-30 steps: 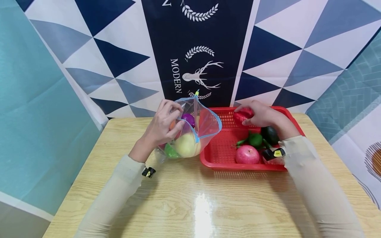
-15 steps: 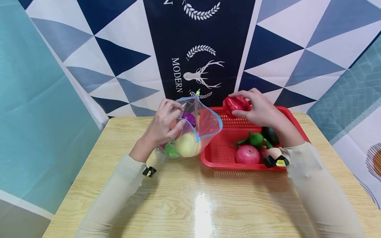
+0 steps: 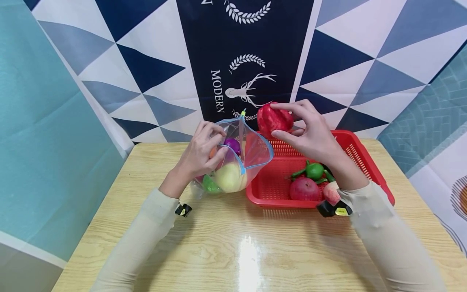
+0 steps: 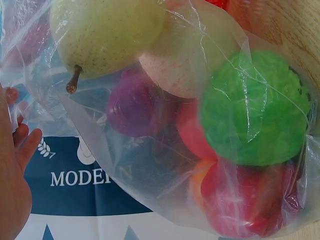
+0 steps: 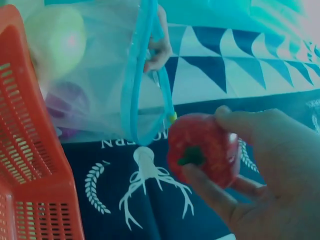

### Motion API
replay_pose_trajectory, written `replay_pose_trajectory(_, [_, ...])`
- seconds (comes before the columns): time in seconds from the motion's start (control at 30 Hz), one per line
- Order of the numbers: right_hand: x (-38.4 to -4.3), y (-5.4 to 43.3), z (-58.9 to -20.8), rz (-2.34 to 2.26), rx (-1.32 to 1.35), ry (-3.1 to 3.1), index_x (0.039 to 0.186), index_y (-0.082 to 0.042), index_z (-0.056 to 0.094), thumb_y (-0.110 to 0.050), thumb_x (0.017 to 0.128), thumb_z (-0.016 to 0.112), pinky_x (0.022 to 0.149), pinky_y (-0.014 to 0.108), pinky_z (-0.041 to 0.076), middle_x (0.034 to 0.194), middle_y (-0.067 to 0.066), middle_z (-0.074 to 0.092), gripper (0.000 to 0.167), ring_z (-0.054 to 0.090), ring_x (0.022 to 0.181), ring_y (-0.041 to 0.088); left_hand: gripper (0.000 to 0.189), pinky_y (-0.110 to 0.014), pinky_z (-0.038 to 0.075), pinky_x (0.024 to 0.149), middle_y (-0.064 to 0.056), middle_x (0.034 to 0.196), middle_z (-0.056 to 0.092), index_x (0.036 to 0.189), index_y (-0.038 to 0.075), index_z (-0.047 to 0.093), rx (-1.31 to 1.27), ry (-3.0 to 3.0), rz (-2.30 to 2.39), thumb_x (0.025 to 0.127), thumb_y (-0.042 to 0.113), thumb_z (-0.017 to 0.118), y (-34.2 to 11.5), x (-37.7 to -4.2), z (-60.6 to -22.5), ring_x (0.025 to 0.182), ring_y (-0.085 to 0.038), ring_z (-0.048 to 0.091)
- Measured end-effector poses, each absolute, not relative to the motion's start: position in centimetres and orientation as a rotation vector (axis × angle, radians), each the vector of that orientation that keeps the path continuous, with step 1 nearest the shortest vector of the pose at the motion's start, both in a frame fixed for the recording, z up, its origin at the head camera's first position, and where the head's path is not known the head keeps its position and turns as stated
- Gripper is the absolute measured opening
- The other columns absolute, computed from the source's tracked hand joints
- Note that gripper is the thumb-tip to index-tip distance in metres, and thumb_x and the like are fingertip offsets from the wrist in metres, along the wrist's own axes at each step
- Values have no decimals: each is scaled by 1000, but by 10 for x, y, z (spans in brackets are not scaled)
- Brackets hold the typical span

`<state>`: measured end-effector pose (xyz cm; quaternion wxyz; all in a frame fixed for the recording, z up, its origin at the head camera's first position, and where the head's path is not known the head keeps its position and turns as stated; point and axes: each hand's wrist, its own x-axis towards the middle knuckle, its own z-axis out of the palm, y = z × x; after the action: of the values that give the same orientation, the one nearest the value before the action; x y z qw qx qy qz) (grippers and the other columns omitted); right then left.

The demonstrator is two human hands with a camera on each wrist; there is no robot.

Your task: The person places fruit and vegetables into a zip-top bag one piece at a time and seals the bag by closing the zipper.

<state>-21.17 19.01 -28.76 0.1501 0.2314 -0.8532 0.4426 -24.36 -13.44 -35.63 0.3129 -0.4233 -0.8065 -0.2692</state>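
Note:
My right hand [image 3: 311,132] grips a red bell pepper [image 3: 274,119] between thumb and fingers, raised over the back of the red basket. The right wrist view shows the pepper's green stem [image 5: 191,156] near a fingertip. My left hand [image 3: 205,150] pinches the rim of a clear zip bag [image 3: 255,156] with a blue zip edge, keeping its mouth spread toward the basket. Inside the bag are a yellow-green pear [image 4: 107,35], a purple item [image 4: 131,105], a bumpy green item [image 4: 255,107], a red item [image 4: 240,200] and other pieces.
A red plastic basket [image 3: 271,202] stands right of the bag. In it lie a pink-red round fruit [image 3: 305,189], a green pepper-like piece [image 3: 314,171] and a pinkish fruit [image 3: 332,193] partly behind the right wrist. A patterned cloth [image 3: 248,36] rises behind the wooden table [image 3: 204,251].
My right hand has lifted the red bell pepper out of the basket and carried it left toward the bag's mouth. The left hand and the bag stay almost still.

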Motion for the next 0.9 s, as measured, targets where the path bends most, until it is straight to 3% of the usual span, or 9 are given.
replay_pose_trajectory(0.23, [-210,179,-297,1309,955,-2330,152,-10,70,4,89,89,83,14,64,138,17,58,67,67,120,22,27,-59,53,106,-23,121,70,89,1,66,-1121,-2124,-702,102,24,58,-133,-244,-355,121,-42,58])
replay_pose_trajectory(0.37, [-211,174,-307,1188,1089,-2401,150,-8,70,2,89,90,80,19,66,138,19,59,65,68,122,27,27,-59,54,106,-23,122,70,89,1,66,-1119,-2131,-694,102,24,58,-133,-244,-354,121,-42,58])
replay_pose_trajectory(0.6, [-212,166,-316,1081,1137,-2480,148,-9,72,-3,89,92,82,42,72,144,22,61,63,74,120,37,27,-59,53,106,-23,122,69,90,1,67,-1116,-2129,-693,102,24,59,-133,-244,-354,121,-42,58])
replay_pose_trajectory(0.9, [-211,170,-315,1065,1078,-2481,140,-6,76,-1,91,89,87,51,71,143,21,64,51,71,126,38,25,-59,54,106,-22,121,70,88,2,65,-1118,-2124,-690,101,23,60,-132,-243,-354,121,-42,58])
